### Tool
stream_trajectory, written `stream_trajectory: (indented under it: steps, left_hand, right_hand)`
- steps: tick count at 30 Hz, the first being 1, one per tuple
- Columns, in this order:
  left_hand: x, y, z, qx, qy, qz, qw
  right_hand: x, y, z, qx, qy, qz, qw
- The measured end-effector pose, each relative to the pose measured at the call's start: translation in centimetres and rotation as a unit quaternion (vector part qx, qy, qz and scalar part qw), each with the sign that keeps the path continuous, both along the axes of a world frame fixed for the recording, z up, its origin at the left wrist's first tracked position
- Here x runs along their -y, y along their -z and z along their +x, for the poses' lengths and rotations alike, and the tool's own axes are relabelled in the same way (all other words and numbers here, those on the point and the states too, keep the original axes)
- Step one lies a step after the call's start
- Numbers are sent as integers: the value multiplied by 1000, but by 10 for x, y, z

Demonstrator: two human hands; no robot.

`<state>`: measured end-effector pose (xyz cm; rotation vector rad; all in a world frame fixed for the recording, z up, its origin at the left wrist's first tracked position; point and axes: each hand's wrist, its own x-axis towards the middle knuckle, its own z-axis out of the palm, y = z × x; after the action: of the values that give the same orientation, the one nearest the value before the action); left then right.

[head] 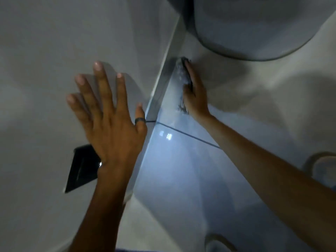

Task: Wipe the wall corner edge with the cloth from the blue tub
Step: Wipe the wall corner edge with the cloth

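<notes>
Cloth: the cloth (pixel 183 82) is a grey, crumpled strip pressed against the glossy tiled side of the wall corner edge (pixel 161 82), at about 1 o'clock from frame centre.
Handling: it looks soft, light and limp, probably damp; best held flat under palm and fingers so it follows the edge.
Right hand: the right hand (pixel 196 91) lies nearly flat over the cloth, fingers extended upward, pinning it to the tile.
Left hand: the left hand (pixel 107 120) is spread wide open on the painted wall at 9 o'clock, holding nothing, with a dark ring (pixel 140 120) on the thumb.
Switch: a black switch plate (pixel 81 168) sits at 7 o'clock.
Containers: the blue tub is not in view, so its contents cannot be told.
</notes>
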<state>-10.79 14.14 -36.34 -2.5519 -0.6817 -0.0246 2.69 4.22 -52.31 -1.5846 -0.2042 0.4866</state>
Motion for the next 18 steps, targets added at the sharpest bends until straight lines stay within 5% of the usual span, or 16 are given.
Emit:
stream_trajectory:
  steps: [5,11,18]
  left_hand:
    - [-8,16,6,2,20,43,999]
    - [-15,12,-9,12,58,72,996]
    - [-15,4,-20,-3,60,99,993]
  right_hand:
    - [-73,9,58,-68,72,123,987]
    - [-109,29,7,-13,133,39,990]
    - [-76,41,-194,-29,-67,27,997]
